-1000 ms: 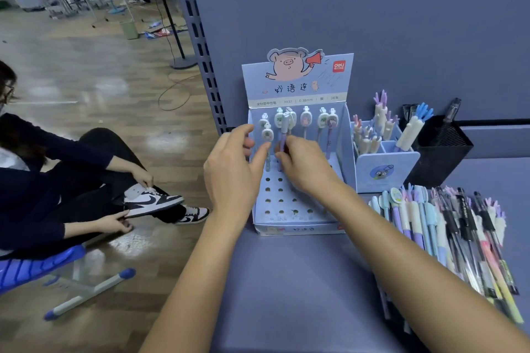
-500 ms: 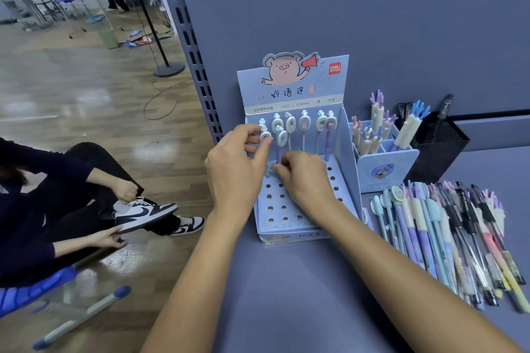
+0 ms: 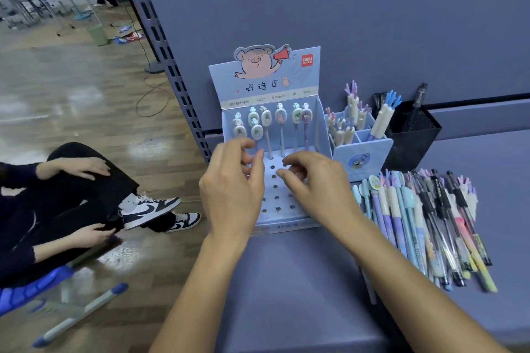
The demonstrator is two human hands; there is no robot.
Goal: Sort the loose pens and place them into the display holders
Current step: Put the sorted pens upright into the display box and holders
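Observation:
A light-blue pig-printed display box (image 3: pixel 286 216) stands on the blue shelf top, its base full of holes. Several oval-topped pens (image 3: pixel 279 117) stand in its back rows; one of them (image 3: pixel 257 132) stands nearest the front left. My left hand (image 3: pixel 229 189) hovers over the box's left side, fingers loosely curled, thumb tip just below that pen's shaft, holding nothing I can see. My right hand (image 3: pixel 315 183) hovers over the holes beside it, fingers loosely bent and empty. A pile of loose pens (image 3: pixel 415 226) lies to the right.
A small blue holder (image 3: pixel 362 156) with antler-topped pens and a black mesh cup (image 3: pixel 410 135) stand right of the box. The panel wall rises behind. The shelf's left edge drops to the floor, where a person (image 3: pixel 71 198) sits on a blue chair.
Both hands pinched a pen over the front-left holes before. Now the pen stands in the box, and both hands have drawn back and loosened.

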